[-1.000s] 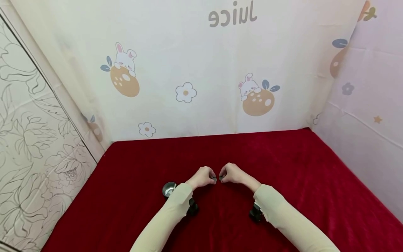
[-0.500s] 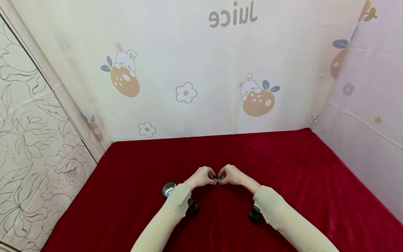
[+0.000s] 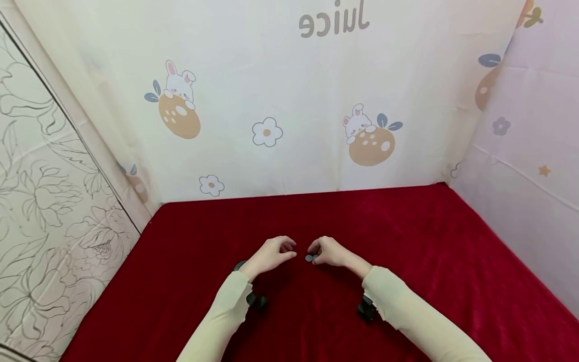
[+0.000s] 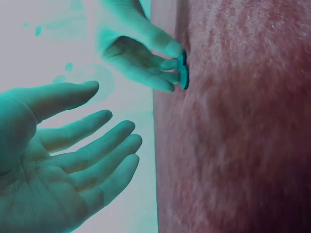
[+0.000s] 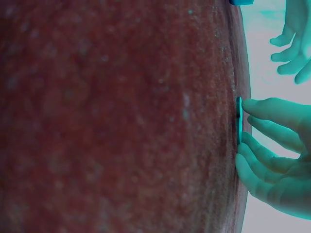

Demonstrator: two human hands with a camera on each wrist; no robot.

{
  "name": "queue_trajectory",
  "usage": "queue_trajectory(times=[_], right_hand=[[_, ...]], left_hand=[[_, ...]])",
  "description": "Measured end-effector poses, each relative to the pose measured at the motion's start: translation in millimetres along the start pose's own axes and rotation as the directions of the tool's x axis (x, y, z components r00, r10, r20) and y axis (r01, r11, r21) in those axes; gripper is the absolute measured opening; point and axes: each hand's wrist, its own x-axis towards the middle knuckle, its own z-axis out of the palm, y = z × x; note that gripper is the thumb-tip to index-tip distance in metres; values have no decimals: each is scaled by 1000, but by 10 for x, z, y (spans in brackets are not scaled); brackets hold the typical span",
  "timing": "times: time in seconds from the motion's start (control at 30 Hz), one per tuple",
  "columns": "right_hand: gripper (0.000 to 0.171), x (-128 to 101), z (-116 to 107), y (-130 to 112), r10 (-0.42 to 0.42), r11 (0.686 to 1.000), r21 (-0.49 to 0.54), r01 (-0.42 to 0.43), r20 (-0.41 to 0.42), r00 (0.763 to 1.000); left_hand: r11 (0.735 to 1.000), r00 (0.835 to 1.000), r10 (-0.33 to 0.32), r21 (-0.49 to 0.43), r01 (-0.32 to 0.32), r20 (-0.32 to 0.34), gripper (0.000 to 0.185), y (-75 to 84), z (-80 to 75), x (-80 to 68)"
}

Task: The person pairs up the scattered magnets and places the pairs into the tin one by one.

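Two small grey discs lie side by side on the red cloth, near the middle of the head view. My right hand bends over the right-hand grey disc, holding it between thumb and fingers and partly covering it. From the right wrist, the discs appear edge-on, low against the cloth at my fingertips. My left hand is to the left, apart from the discs. In the left wrist view its spread fingers hold nothing.
A small metal bowl stands behind my left wrist, mostly hidden by it. Red cloth covers the table, which meets a printed curtain at the back. Black wrist cameras hang beneath both forearms.
Both hands drew together, each pinching a disc, until the discs met. Since then my left hand has let go and moved left with its fingers opening; the right has stayed put.
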Motion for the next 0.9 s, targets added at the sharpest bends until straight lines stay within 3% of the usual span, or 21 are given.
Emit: queue_trajectory(times=[0.3,0.5,0.9], right_hand=[[21,16,72,53,-18,999,-30,17,-29,999],[18,-4,80,31,-74,995,-69,72,-36,997],[15,24,74,7,-69,990,-124,69,2,998]], left_hand=[[1000,998,20,-21,-21,-65,29,-30,-124,-249],[1000,995,25,-9,-26,-93,28,-74,-208,-386],[1000,986,-27,-6,27,-163,29,-244,-303,-678]])
